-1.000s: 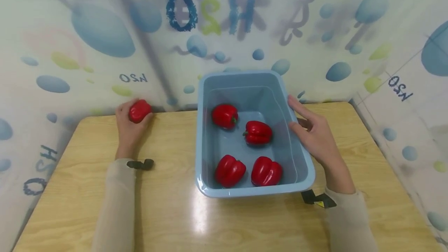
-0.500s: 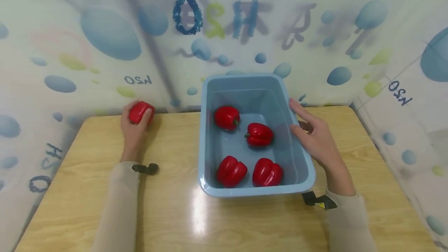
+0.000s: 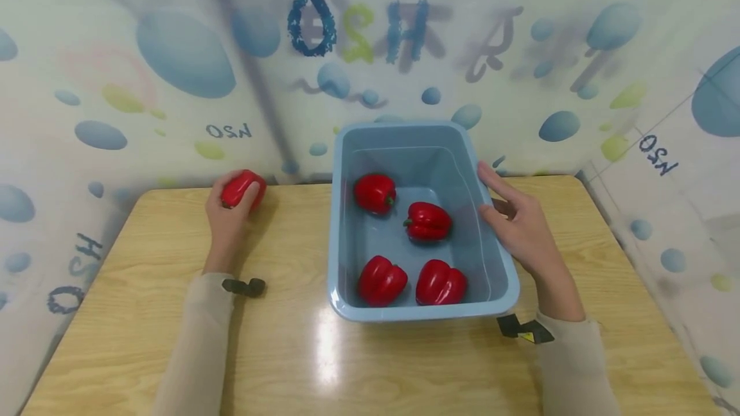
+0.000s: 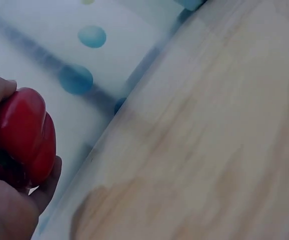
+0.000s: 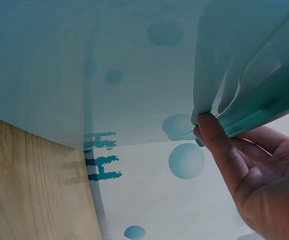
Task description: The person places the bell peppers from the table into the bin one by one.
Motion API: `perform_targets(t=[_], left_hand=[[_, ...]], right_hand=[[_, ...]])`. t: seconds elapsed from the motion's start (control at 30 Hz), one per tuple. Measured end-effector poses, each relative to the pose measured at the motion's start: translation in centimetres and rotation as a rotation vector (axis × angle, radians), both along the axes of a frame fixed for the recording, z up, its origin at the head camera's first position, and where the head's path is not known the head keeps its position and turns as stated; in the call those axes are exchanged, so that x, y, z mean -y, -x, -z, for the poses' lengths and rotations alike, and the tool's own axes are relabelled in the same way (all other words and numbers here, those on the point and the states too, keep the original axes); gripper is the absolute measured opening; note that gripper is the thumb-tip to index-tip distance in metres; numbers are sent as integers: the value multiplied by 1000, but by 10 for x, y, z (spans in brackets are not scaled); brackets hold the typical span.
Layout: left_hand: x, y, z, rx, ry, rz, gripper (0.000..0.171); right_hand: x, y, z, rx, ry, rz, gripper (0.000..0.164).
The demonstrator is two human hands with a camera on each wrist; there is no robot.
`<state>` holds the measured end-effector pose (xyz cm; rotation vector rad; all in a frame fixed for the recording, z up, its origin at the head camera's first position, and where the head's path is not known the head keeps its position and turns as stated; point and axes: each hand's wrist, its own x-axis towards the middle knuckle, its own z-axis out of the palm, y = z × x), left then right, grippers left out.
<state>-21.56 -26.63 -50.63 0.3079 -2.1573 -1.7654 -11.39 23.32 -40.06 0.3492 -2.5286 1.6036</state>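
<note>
My left hand (image 3: pixel 227 223) grips a red bell pepper (image 3: pixel 238 190) over the back left of the table. In the left wrist view the thumb and fingers curl around that bell pepper (image 4: pixel 22 122), its dark stem end turned toward the palm. A light blue plastic tub (image 3: pixel 334 230) stands right of centre, tilted slightly toward me. Several more red bell peppers (image 3: pixel 428 221) lie apart from one another on its floor. My right hand (image 3: pixel 523 226) holds the tub's right rim; the right wrist view has the thumb and fingers of this hand (image 5: pixel 264 185) pinching the rim.
Everything rests on a light wooden table (image 3: pixel 283 352), its back edge against a pale wall (image 3: pixel 393 101) printed with blue and green drops. Another printed wall (image 3: pixel 682 204) closes off the right side. Black straps circle both sleeve cuffs.
My left hand has carried its bell pepper a little to the right, rotating it so the stem end faces the palm. My right hand stays on the tub's rim. The head view has shifted slightly.
</note>
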Motion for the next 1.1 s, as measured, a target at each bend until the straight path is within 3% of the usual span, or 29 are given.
perform_targets(t=[0.23, 0.63, 0.8, 0.9, 1.1], left_hand=[[-16, -4, -16, -36, 43, 87, 52], [-47, -20, -68, -106, 2, 209, 46], [-64, -26, -77, -87, -10, 317, 46], [-73, -32, -82, -83, 32, 363, 49], [-85, -43, -94, -134, 56, 396, 53]], right_hand=[[0, -1, 1, 0, -5, 10, 62], [-1, 1, 1, 9, -6, 2, 60], [-1, 1, 0, 17, -11, 3, 60], [-1, 1, 0, 14, -24, 8, 60], [0, 1, -1, 5, -24, 7, 60]])
